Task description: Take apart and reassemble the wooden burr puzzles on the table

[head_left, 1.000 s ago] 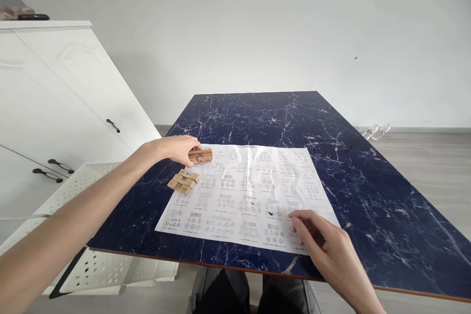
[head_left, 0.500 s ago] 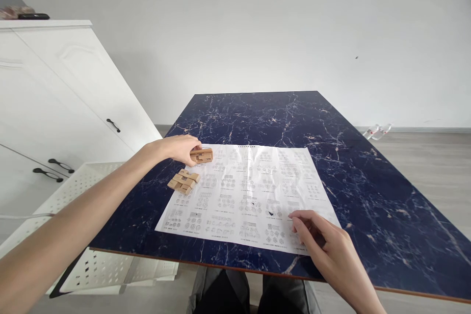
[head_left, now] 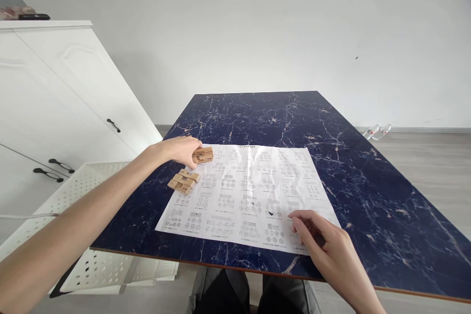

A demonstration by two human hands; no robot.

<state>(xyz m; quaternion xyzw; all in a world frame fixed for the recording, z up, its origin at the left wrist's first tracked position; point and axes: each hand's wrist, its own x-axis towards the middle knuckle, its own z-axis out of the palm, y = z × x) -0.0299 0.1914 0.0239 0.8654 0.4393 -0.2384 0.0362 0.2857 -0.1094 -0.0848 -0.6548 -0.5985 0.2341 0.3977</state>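
At the far left corner of a printed instruction sheet (head_left: 253, 191), my left hand (head_left: 186, 149) is closed around a small group of notched wooden puzzle pieces (head_left: 204, 155). My palm and fingers hide part of that group. Nearer to me lies a second cluster of notched wooden pieces (head_left: 184, 181), lighter in tone, overlapping the sheet's left edge. My right hand (head_left: 326, 240) rests on the near right part of the sheet. Its fingers are loosely curled with the thumb a little apart, and I see nothing in it.
The sheet lies creased on a dark blue marbled table (head_left: 257, 117). White cabinets (head_left: 66, 93) and a perforated white rack (head_left: 91, 181) stand to the left. A pale wall (head_left: 265, 29) rises behind, and a clear plastic item (head_left: 377, 131) is beyond the table's right side.
My left hand has shifted very slightly to the right, and the wooden pieces in its grasp have turned a little. The right hand and the second cluster have stayed where they were.
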